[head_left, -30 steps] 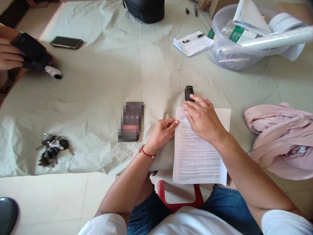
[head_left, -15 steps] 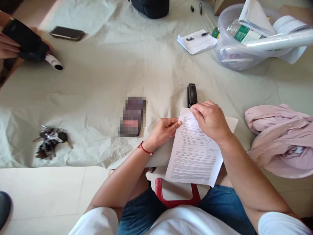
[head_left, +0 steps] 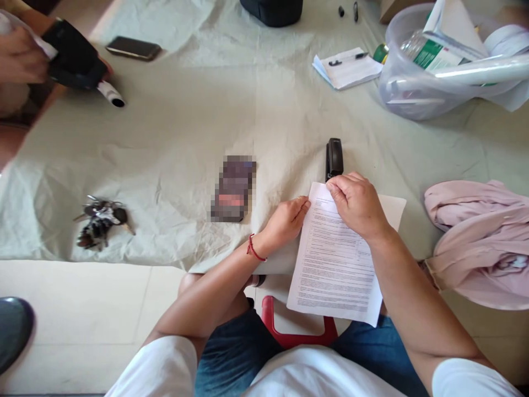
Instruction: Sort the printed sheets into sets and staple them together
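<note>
A: Stapler, black and oblong, lies just beyond the printed sheets, touching their top edge; blurred phone and keys lie left of the stapler on the creased cloth.

B: Hands?

A: Left hand pinches the sheets' corner; right hand pinches the top edge, fingers pressed together. Since a second ago, the sheets have tilted.

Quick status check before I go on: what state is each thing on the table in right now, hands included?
printed sheets: top corner pinched, lower edge hanging off the table.
left hand: closed on the sheets' left edge.
right hand: pinching the top corner.
stapler: shut, lying untouched just beyond the right hand.
keys: bunched, lying loose.
phone: flat, screen dark.
plastic tub: open, full of paper rolls.
pink cloth: crumpled.
</note>
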Available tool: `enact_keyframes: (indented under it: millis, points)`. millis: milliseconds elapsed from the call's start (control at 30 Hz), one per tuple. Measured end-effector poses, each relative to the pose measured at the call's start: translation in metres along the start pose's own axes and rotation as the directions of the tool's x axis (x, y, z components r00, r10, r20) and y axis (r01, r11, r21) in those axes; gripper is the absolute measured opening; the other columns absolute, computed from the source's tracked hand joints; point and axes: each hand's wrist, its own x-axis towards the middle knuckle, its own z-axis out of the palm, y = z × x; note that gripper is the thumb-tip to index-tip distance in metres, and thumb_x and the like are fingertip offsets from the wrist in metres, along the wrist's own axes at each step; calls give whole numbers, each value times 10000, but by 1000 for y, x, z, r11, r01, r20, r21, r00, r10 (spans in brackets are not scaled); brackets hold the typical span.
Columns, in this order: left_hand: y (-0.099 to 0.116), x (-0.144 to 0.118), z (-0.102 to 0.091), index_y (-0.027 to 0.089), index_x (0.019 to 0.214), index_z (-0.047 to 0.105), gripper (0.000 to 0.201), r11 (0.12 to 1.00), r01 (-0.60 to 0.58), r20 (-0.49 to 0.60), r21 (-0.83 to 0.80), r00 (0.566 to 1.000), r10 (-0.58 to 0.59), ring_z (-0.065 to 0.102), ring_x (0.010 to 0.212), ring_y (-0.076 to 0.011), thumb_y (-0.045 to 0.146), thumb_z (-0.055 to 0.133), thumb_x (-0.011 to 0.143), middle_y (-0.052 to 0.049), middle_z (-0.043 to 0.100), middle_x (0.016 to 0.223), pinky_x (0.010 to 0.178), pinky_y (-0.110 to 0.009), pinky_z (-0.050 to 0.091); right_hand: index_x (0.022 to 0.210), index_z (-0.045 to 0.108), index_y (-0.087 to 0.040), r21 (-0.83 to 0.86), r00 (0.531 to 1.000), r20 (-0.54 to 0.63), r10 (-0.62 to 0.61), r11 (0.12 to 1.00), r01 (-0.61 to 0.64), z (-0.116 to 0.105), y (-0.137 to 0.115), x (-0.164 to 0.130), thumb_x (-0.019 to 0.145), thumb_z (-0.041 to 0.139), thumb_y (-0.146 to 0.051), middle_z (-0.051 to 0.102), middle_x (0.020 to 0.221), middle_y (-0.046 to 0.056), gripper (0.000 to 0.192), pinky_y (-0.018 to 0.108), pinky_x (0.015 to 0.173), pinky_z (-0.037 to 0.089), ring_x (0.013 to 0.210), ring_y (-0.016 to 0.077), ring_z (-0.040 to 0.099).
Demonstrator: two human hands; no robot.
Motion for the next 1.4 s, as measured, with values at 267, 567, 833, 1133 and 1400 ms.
enact_keyframes:
  millis: [267,567,833,1133,1400]
  points:
    - [15,-2,5,271,767,357,364,994,-3,-60,111,998,10,350,590,-142,285,470,1113,59,406,629,635,-332,312,854,650,-258,123,1000,-10,-5,992,6,-3,10,-5,1104,541,-326,732,846,55,281,412,870,494,922,270,672]
    - [22,8,14,249,674,416,402,989,143,-68,33,988,-140,347,595,-129,287,539,1054,58,396,591,604,-313,295,837,672,-255,89,999,24,37,995,-39,-4,19,-10,1104,542,-305,740,840,59,301,394,851,493,911,264,656]
    - [23,18,18,225,708,529,345,872,368,2,-324,922,-388,350,516,-100,333,588,1030,52,438,538,534,-270,268,898,801,-251,-16,958,159,237,971,-238,-50,50,-7,1040,611,-287,811,884,39,239,373,824,488,880,248,718]
    - [25,21,-1,226,611,504,396,890,427,153,-156,901,-406,349,487,-100,313,585,988,43,446,486,554,-285,279,802,764,-255,-6,965,160,206,978,-208,-41,54,-4,1019,607,-256,783,833,35,268,389,826,519,886,252,712]
    - [21,18,-4,208,722,659,343,865,451,60,-221,891,-449,472,535,-130,329,581,1034,25,555,509,626,-295,385,938,841,-277,8,921,179,347,935,-354,-68,78,-15,989,709,-409,855,942,37,194,393,788,536,869,266,754]
